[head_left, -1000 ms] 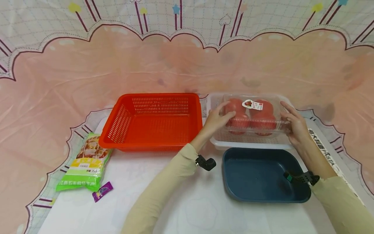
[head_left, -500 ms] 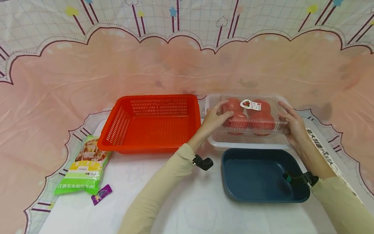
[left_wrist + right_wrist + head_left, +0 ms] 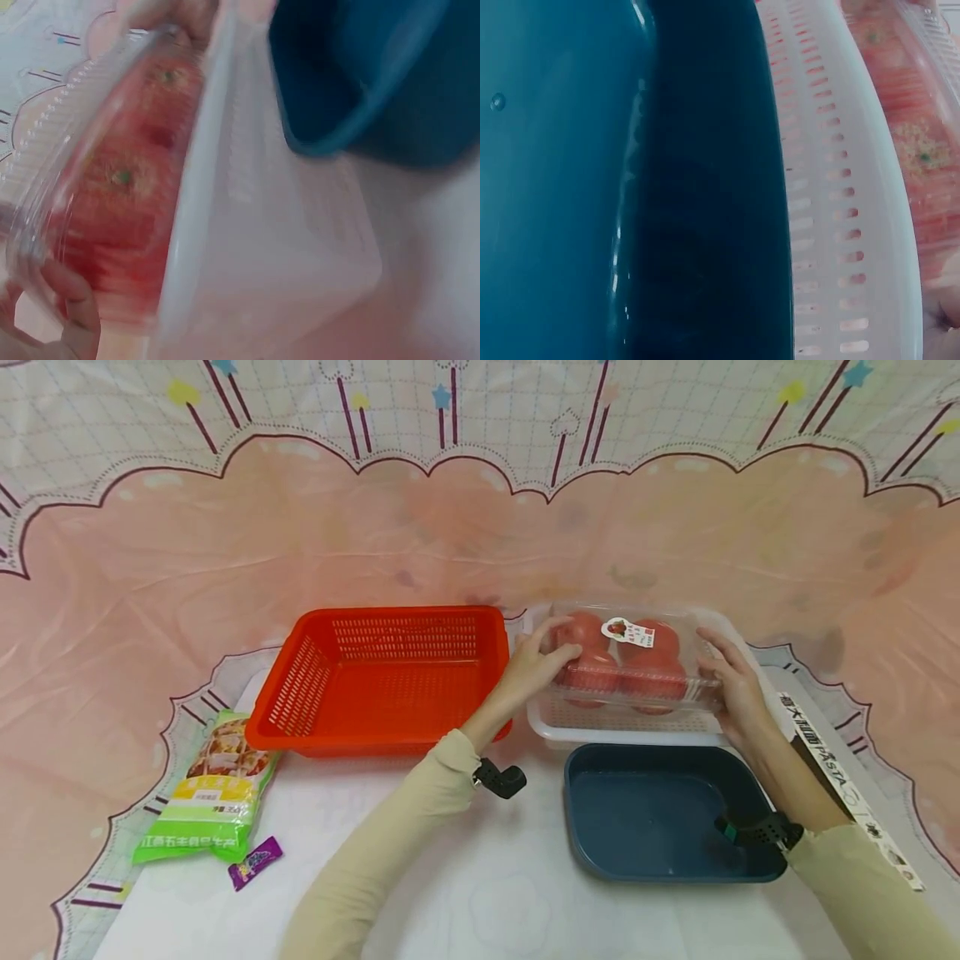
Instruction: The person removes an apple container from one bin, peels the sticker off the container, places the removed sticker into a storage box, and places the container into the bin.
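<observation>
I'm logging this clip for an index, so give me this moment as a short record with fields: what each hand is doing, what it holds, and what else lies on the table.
left hand: grips the left end of the clear tomato box
right hand: holds the box's right end
box position: over the white slotted basket; contact unclear
near side: dark blue tub
left of box: orange basket
table's left edge: green food packet, small purple sachet
right edge: long pasta box

Clear clamshell pack of red tomatoes, labelled on top, level above white basket
</observation>
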Motion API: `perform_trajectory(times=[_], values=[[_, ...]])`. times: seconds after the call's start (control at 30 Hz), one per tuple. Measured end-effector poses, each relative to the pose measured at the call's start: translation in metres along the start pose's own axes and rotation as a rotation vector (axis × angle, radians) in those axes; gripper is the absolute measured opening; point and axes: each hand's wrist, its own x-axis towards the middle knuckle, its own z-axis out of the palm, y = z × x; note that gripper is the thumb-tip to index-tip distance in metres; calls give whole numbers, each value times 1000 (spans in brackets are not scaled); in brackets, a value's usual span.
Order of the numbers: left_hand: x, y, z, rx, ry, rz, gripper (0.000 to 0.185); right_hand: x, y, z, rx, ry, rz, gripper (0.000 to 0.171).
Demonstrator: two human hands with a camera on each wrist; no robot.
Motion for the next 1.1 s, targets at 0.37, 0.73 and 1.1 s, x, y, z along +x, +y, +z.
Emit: perform_trajectory(times=[0.37, 0.73, 1.1], values=[[-8, 3, -27, 86, -47, 151, 43, -8, -7, 8, -130, -124, -45, 32], [-27, 12, -57, 26, -98, 100, 39, -30, -17, 32, -280, -209, 44, 37], [-71, 18, -97, 110, -155, 72, 42, -61, -22, 69, -305, -211, 43, 37]])
